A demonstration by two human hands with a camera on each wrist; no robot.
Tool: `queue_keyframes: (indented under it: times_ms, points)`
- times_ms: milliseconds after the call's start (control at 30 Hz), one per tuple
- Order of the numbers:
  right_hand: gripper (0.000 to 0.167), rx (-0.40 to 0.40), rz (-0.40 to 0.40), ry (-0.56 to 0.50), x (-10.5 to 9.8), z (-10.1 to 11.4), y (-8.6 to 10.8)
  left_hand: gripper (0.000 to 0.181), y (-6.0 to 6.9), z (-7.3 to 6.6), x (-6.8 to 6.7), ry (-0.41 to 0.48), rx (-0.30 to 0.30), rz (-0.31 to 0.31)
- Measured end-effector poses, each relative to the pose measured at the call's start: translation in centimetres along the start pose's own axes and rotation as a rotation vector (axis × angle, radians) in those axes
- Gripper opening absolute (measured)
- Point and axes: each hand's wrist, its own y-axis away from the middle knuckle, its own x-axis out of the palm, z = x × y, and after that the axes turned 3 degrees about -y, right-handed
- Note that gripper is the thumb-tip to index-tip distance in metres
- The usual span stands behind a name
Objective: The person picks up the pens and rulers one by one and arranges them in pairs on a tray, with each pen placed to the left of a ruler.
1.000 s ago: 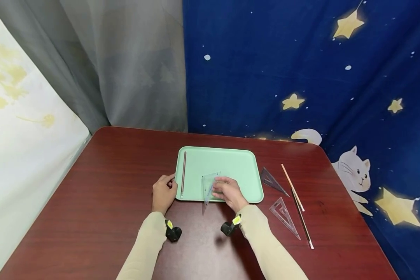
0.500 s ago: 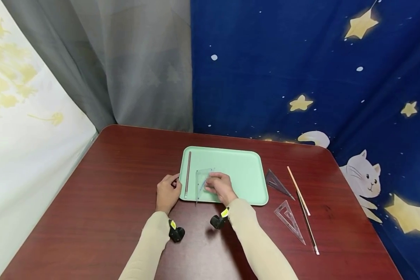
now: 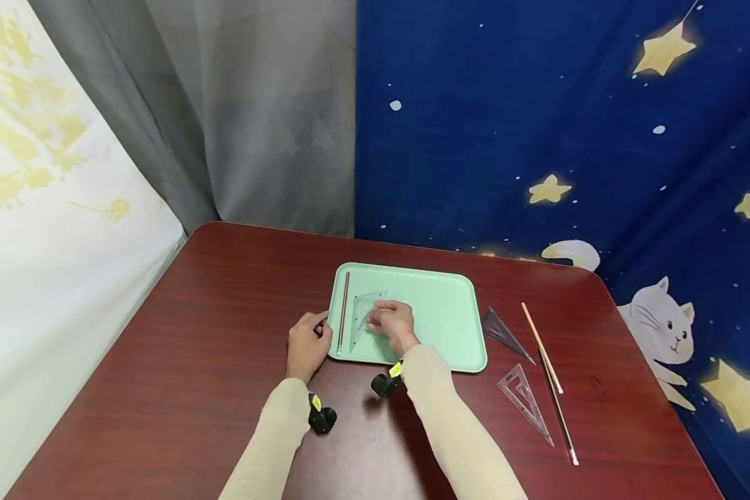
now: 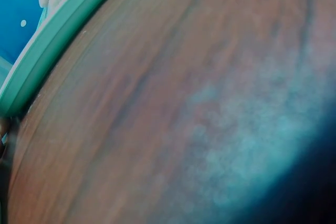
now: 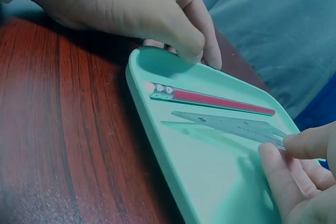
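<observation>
My right hand [image 3: 395,323] pinches a clear set square [image 3: 362,316] along its slanted side. In the right wrist view the set square [image 5: 231,125] is tilted just above the green tray [image 5: 231,182], its shadow below it. A red pencil [image 5: 220,100] with an eraser end lies in the tray beside the set square, along the left side. My left hand [image 3: 308,345] holds the near left corner of the tray, thumb and finger at the rim. Only the tray's edge [image 4: 52,35] and some fingertips show in the left wrist view.
Right of the tray, two more set squares lie on the table, a dark one [image 3: 505,333] and a clear one [image 3: 526,403]. Beyond them are a light wooden pencil [image 3: 540,344] and a dark pencil [image 3: 559,413]. Curtains hang behind the table's far edge.
My right hand has carried the set square left and away from me, from over the tray's near rim to beside the red pencil. My left hand has stayed at the tray corner.
</observation>
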Motion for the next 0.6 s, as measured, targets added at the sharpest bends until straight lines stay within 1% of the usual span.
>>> queue_keyframes:
  times_ms: [100,233,400,600]
  points:
    - [0.025,0.0,-0.018,0.018,0.16,-0.26,-0.34,0.026,-0.06,0.12,0.24,0.0,0.008,-0.007]
    - [0.024,-0.009,-0.043,0.058,0.33,-0.39,-0.39,0.027,-0.12,0.09,0.28,0.006,0.007,0.003]
    - [0.02,-0.046,-0.068,0.158,0.51,-0.28,-0.09,0.026,-0.12,0.24,0.26,0.004,-0.006,0.003]
    - [0.017,-0.093,-0.087,0.274,0.56,-0.28,0.02,0.026,-0.08,0.23,0.26,0.001,0.002,0.001]
